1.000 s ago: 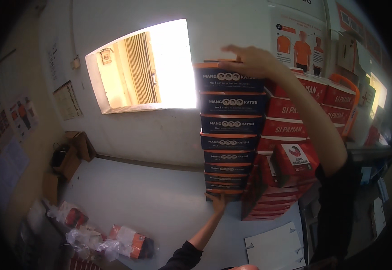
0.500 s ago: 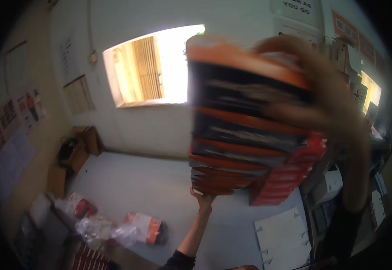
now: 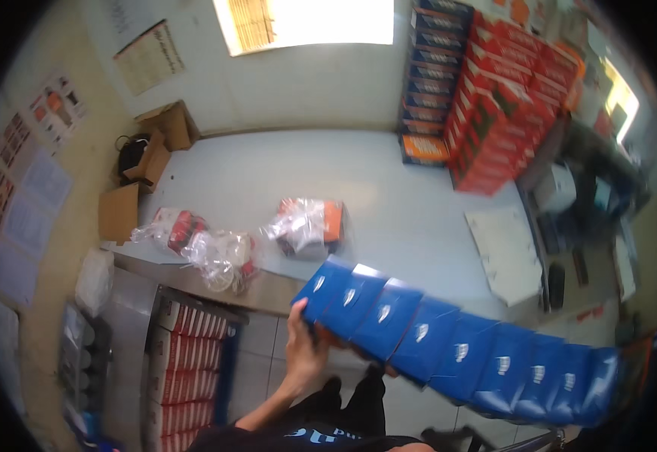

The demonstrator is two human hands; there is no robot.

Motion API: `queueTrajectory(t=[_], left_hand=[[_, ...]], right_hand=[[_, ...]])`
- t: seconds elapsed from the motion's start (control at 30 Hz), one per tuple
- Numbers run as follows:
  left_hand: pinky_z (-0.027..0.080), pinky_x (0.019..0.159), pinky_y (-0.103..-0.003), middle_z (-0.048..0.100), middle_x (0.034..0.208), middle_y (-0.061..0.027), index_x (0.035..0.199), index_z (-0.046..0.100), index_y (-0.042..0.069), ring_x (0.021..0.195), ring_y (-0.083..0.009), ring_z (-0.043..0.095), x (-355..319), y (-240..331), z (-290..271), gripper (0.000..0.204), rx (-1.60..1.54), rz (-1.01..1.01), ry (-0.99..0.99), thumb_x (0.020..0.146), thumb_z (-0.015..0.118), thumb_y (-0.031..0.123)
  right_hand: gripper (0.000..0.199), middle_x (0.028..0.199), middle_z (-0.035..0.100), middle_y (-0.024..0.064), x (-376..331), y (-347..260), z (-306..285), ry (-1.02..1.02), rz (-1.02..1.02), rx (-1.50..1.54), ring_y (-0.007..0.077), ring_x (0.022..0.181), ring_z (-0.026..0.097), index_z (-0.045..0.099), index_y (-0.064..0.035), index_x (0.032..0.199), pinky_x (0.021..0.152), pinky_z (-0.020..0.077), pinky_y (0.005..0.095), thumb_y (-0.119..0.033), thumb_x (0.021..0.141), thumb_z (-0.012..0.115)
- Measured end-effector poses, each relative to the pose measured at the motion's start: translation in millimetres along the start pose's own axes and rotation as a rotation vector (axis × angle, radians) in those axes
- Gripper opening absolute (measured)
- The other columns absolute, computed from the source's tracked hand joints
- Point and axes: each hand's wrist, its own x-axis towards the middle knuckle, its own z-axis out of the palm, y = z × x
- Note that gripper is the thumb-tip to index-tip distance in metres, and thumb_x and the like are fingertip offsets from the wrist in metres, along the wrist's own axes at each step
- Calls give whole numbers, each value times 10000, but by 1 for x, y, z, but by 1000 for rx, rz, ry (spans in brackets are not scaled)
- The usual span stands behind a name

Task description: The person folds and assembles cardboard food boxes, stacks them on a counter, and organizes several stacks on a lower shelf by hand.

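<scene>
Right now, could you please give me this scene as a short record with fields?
Left hand: holding the left end of the blue box stack
Right hand: cannot be made out
Stack position: tipped sideways, slanting across the near edge of the table in this view
Table, near left: clear-bagged packages
Table, far right: dark blue boxes stacked beside red boxes
Table, near right: flat white sheet
Lower left: stacked red-and-white boxes

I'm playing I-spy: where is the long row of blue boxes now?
In the head view, the long row of blue boxes slants from lower middle to lower right, in front of the pale table, with the left hand at its left end.
</scene>
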Motion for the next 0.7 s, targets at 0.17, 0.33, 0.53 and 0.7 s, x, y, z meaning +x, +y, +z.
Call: queueTrajectory(t=[0.17,0.33,0.53,0.7], left_hand=[[452,836,-505,431,1202,-227,1345,279,200,1005,-475,523,-108,-91,-42,546,457,-346,-184,868,544,214],[458,805,-516,449,1171,-309,1372,226,215,1011,-482,528,-142,-354,-3,688,644,-295,-224,809,622,216],[472,841,-512,467,1146,-315,1364,153,289,961,-514,551,-139,-627,100,848,774,-663,-421,720,702,342],[480,825,-505,489,1121,-287,1392,173,282,977,-477,559,-184,-741,160,861,829,-694,-437,702,688,279]], right_hand=[[783,1230,512,135,-42,179,23,-9,295,319,266,1096,537,362,-11,1334,909,457,373,48,629,698],[906,1189,522,96,72,372,181,-267,418,311,220,1044,545,321,-55,1362,800,498,367,56,564,734],[893,1208,498,79,217,576,338,-365,207,417,211,1079,516,257,-112,1398,866,466,335,-7,622,687],[797,1143,541,90,249,691,387,-295,212,244,218,1067,530,293,-75,1363,885,450,339,-109,699,733]])
